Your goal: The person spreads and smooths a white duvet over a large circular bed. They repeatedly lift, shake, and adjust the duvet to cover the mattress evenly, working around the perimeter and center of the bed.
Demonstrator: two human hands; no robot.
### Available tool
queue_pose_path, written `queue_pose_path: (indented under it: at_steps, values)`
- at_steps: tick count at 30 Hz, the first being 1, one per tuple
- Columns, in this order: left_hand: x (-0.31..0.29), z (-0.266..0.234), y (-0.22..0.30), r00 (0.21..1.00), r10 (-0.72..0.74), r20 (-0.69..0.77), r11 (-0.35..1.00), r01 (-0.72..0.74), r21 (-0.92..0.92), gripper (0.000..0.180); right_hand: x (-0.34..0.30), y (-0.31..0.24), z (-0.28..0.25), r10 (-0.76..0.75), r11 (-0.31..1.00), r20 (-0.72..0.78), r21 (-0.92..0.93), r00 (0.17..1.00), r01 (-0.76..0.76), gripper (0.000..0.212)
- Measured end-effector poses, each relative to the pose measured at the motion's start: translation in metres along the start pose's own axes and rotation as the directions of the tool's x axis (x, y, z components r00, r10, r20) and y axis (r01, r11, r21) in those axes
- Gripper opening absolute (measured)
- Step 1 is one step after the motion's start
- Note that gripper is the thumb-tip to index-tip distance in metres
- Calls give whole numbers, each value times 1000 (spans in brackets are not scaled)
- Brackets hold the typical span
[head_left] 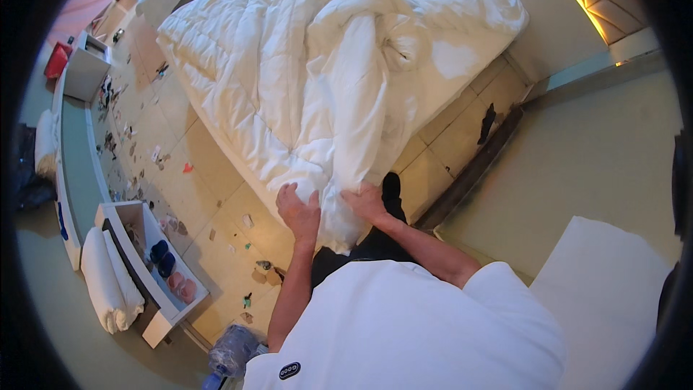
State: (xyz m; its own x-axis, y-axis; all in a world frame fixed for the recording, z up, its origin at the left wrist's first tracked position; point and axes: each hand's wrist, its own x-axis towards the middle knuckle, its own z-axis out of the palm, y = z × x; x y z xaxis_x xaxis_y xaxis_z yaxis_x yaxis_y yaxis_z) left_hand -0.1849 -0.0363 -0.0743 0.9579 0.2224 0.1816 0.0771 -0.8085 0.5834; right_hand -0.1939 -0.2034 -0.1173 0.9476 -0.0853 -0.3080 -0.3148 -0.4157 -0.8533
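A thick white duvet [274, 65] lies rumpled over the bed, with a raised fold running from its middle down to the near corner. At that corner my left hand [298, 213] is closed on the bunched edge, its fingers partly sunk in the fabric. My right hand [367, 204] grips the end of the raised fold just to the right. Between the two hands the cloth hangs down in front of my dark trousers. Beneath the duvet, a pale bed surface [451, 79] shows at the right side.
Litter [188, 168] is scattered over the tiled floor at left. An open drawer [191, 300] holding slippers juts out there, beside rolled white bedding [108, 282]. A large plastic water bottle [231, 354] lies near my left side. A padded headboard [606, 0] stands at the far right.
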Motion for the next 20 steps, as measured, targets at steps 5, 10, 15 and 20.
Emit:
queue_pose_path:
  at_steps: [5, 10, 15, 20]
  values:
    - [55, 35, 92, 957, 265, 121, 939, -227, -258, 60, 20, -25, -9, -208, 944, 259, -202, 943, 263, 35]
    - [66, 87, 79, 935, 21, 355, 974, 60, -217, 39, 79, -27, -77, 86, 940, 718, 171, 691, -295, 27]
    - [47, 92, 96, 830, -249, 500, 779, 478, -406, 28, 211, 37, -158, 362, 506, 534, 576, 764, -642, 38]
    - [35, 101, 109, 748, -398, 532, 678, 630, -379, 26, 303, 14, -174, 273, 348, 715, 550, 643, -759, 46]
